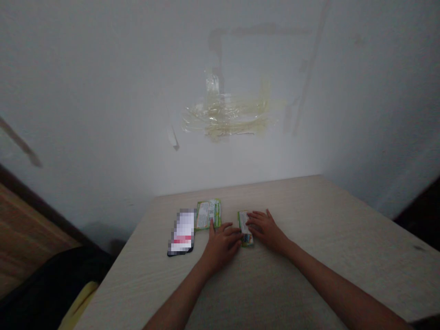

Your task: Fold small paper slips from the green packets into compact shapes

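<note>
Pale wood-grain table [326,275], stained, taped wall [120,114] behind, left hand [224,244] and right hand [266,230] at narrow green packet [244,224], grips spread apart

No legible text. Green packet [208,214] beside phone [183,230]: fine print, too small and dim to read. Second packet [244,222], between the hands: pale panel, probably print, likewise illegible. Phone screen: pixelated, red band, nothing readable.
</note>
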Tool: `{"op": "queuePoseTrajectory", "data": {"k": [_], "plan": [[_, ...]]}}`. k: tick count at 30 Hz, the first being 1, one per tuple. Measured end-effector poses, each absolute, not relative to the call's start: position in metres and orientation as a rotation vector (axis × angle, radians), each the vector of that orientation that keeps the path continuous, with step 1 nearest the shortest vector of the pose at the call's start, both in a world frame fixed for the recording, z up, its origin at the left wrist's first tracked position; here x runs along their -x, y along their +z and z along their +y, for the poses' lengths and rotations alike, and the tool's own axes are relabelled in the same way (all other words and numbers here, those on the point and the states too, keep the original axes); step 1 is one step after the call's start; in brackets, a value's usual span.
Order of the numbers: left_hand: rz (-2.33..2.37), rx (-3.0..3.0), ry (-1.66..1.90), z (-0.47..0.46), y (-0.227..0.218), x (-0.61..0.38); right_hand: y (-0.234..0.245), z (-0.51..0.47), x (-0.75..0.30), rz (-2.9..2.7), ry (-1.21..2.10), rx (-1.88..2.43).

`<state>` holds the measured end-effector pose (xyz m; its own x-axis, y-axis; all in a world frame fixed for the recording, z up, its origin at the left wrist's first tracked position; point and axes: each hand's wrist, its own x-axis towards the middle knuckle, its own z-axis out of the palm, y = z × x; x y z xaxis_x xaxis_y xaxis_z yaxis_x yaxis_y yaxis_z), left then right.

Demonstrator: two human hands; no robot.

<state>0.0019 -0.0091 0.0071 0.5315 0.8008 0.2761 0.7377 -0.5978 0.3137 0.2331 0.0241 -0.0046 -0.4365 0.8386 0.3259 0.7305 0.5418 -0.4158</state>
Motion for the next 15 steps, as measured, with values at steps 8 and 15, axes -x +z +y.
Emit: {"op": "queuePoseTrajectory", "data": {"k": [8,15], "plan": [[1.333,-2.558,0.612,-0.0085,0.0070,-0.0012,-0.0043,0.0234,-0.2357,-2.295,0.329,1.247],[1.365,-2.571,0.642,-0.0075,0.0038,-0.0013,-0.0037,0.0233,-0.2355,-2.313,0.338,1.231]]}}
